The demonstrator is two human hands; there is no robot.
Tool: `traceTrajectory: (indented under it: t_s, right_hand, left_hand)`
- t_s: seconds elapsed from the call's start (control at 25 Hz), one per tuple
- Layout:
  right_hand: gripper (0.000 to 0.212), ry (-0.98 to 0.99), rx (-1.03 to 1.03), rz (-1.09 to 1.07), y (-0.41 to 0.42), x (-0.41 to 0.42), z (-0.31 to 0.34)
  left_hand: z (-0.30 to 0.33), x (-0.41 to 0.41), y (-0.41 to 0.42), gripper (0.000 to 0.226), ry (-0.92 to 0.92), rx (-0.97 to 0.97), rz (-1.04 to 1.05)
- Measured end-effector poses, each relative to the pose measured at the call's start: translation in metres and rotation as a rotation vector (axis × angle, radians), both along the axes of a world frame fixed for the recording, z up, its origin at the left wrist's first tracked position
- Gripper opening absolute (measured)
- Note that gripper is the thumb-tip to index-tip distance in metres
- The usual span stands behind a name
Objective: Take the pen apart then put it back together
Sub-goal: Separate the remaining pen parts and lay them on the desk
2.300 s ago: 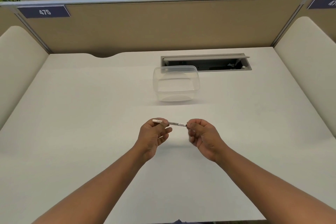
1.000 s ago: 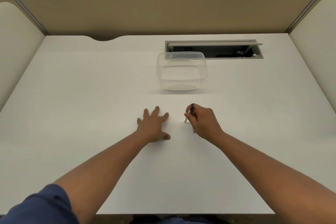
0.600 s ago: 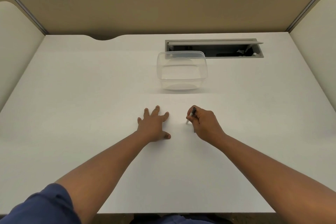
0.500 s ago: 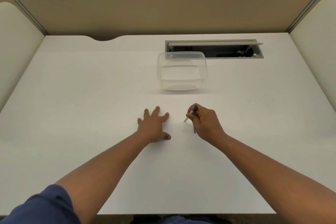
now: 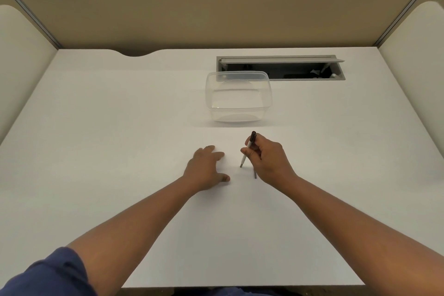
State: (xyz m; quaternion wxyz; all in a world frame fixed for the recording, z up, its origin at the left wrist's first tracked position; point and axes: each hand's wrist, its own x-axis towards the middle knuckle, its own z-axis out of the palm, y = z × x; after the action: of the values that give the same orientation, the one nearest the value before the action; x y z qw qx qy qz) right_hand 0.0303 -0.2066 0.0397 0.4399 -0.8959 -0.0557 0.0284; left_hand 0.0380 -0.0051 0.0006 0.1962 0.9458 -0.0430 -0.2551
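Note:
My right hand (image 5: pixel 269 161) grips a slim pen (image 5: pixel 247 150) with a white barrel and a black top end. The pen stands steeply, its grey tip down near the white desk (image 5: pixel 120 127) and its black end up. A short thin grey piece (image 5: pixel 255 174) pokes out under the heel of that hand; what it is I cannot tell. My left hand (image 5: pixel 206 167) lies palm down on the desk just left of the pen, fingers spread, holding nothing.
A clear plastic container (image 5: pixel 238 96) stands on the desk beyond my hands. Behind it is an open cable hatch (image 5: pixel 281 67) in the desktop. Tan and cream partition panels close off the back and both sides.
Two seconds ago both hands held the pen level in the air. Now the left hand lies flat on the desk and the right hand holds the pen alone, slightly more upright than half a second ago.

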Motion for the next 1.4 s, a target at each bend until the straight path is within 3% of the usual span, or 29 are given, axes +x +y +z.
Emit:
traceTrajectory:
  t_s: [0.16,0.4,0.52,0.64,0.84,1.0,1.2,1.4]
  right_hand:
    - [0.015,0.004,-0.033,0.024,0.001,-0.002,0.001]
    - [0.009,0.014,-0.002,0.037,0.001,-0.004,0.001]
    - [0.012,0.042,0.068,0.013,0.000,-0.004,0.002]
    - [0.016,0.097,0.081,-0.060,-0.003,-0.008,-0.003]
    - [0.015,0.202,-0.076,0.027,-0.003,-0.016,-0.020]
    - [0.010,0.200,-0.068,0.034,0.004,-0.017,-0.023]
    - [0.008,0.206,-0.035,0.018,0.006,-0.016,-0.026]
    - [0.009,0.194,-0.033,0.015,0.007,-0.019,-0.025]
  left_hand:
    - [0.004,-0.003,-0.021,0.056,-0.064,-0.351,0.085]
    - [-0.001,-0.007,-0.033,0.012,-0.043,-0.476,0.071]
    - [0.002,-0.008,-0.034,0.003,-0.063,-0.511,0.105]
    - [0.003,-0.006,-0.033,0.005,-0.053,-0.535,0.196]
    - [0.004,-0.006,-0.027,0.013,0.163,-0.881,0.481]
    - [0.013,-0.006,-0.026,0.021,0.308,-1.053,0.583]
    - [0.018,-0.008,-0.021,0.017,0.372,-1.059,0.615]
    - [0.021,-0.010,-0.021,0.029,0.398,-0.961,0.615]
